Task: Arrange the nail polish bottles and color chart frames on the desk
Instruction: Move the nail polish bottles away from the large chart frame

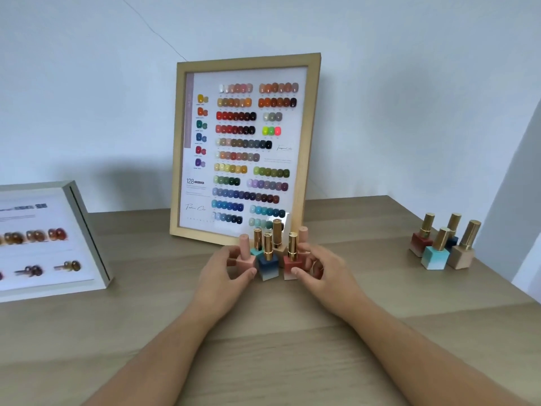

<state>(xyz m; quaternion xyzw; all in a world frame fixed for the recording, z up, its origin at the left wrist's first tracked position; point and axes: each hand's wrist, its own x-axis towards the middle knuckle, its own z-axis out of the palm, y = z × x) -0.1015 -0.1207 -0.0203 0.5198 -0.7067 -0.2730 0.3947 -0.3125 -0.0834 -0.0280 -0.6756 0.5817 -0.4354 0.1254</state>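
- A grey-framed colour chart (49, 238) lies tilted at the table's (292, 332) left edge.
- The left hand (225, 273) cups a pink bottle (245, 257), fingers curled against the cluster's left side.
- The bottle cluster (270, 256) stands just before the upright wooden chart frame (243, 148); the bottles are probably glass, small, top-heavy and slippery, so grip the square bases.
- The right hand (319, 268) curls loosely beside the red bottle (292, 260).
- Four more bottles (445, 244) stand far right.
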